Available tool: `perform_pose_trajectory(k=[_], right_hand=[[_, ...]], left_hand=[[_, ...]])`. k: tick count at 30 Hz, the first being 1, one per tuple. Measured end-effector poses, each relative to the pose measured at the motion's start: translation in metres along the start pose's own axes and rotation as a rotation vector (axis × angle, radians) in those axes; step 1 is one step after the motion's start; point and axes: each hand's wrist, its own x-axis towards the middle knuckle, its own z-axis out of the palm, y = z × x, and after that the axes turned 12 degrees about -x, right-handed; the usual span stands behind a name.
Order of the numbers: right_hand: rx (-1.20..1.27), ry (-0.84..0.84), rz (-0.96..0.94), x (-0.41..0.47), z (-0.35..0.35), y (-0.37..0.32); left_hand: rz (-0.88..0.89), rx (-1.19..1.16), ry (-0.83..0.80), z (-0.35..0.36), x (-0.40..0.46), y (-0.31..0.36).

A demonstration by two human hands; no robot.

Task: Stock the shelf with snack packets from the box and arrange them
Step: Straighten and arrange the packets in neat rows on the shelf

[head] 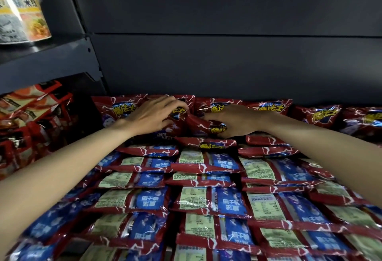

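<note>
Red and blue snack packets cover the shelf in overlapping rows, backs up in front. A back row of packets stands with yellow lettering facing me. My left hand lies on a back-row packet with its fingers curled over the packet's top. My right hand grips a tilted red packet at the middle of the back row, thumb on top. The box is out of view.
The dark back panel of the shelf rises right behind the back row. To the left, a neighbouring bay holds orange-red packets, with a yellow noodle cup on the shelf above. Packets fill the shelf to the right edge.
</note>
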Motion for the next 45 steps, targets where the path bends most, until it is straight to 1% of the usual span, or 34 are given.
perform_pose_trajectory(k=[3,5,7,11,12,15,18,21,24,26,27,29,31,33,35,36,38,39,40,42,43,45], right_hand=[[0.068,-0.039,0.013,-0.009,-0.002,0.006],[0.106,-0.018,0.051,-0.008,-0.001,0.009],[0.114,0.071,0.1,-0.004,-0.002,0.013],[0.181,0.325,0.264,0.005,0.003,0.028],[0.151,0.376,0.278,0.007,0.003,0.028],[-0.017,0.453,0.288,0.013,0.009,0.023],[-0.049,0.47,0.33,0.017,0.015,0.019],[-0.059,0.502,0.312,0.01,0.014,0.024],[0.022,0.542,0.19,-0.025,0.004,0.035],[0.144,0.471,0.083,-0.059,-0.004,0.044],[0.22,0.396,0.055,-0.076,-0.007,0.048],[0.333,0.217,0.087,-0.104,-0.007,0.057],[0.354,0.076,0.134,-0.12,0.001,0.067],[0.346,-0.029,0.14,-0.125,0.01,0.073],[0.341,-0.047,0.137,-0.125,0.014,0.078],[0.319,-0.005,0.146,-0.125,0.014,0.08],[0.207,0.165,0.203,-0.122,0.013,0.087],[0.123,0.24,0.253,-0.119,0.013,0.09],[0.029,0.276,0.323,-0.116,0.012,0.09],[-0.152,0.27,0.454,-0.106,0.013,0.086],[-0.225,0.255,0.487,-0.101,0.016,0.083],[-0.36,0.285,0.451,-0.095,0.023,0.077]], left_hand=[[0.007,-0.059,0.01,0.003,0.003,0.001],[-0.019,-0.069,0.017,0.008,0.006,-0.002],[-0.043,-0.045,0.025,0.01,0.009,-0.004],[0.023,0.189,0.042,0.005,0.016,-0.006],[0.037,0.226,0.048,0.003,0.016,-0.006],[0.087,0.226,0.093,0.0,0.013,-0.003],[0.172,0.166,0.114,0.002,0.019,0.007],[0.239,0.151,0.021,0.009,0.034,0.017],[0.218,0.151,-0.046,0.017,0.051,0.022],[0.211,0.143,-0.044,0.019,0.06,0.022],[0.219,0.141,-0.03,0.019,0.063,0.022],[0.242,0.131,0.015,0.018,0.07,0.024],[0.269,0.122,0.048,0.015,0.077,0.029],[0.305,0.125,0.044,0.015,0.085,0.037],[0.351,0.137,0.027,0.017,0.091,0.043],[0.367,0.149,0.014,0.019,0.093,0.046],[0.365,0.154,-0.016,0.022,0.096,0.051],[0.34,0.138,-0.033,0.022,0.097,0.054],[0.291,0.107,-0.053,0.021,0.097,0.058],[0.157,0.028,-0.081,0.021,0.097,0.066],[0.11,0.007,-0.09,0.021,0.096,0.07],[0.075,0.016,-0.127,0.023,0.094,0.074]])
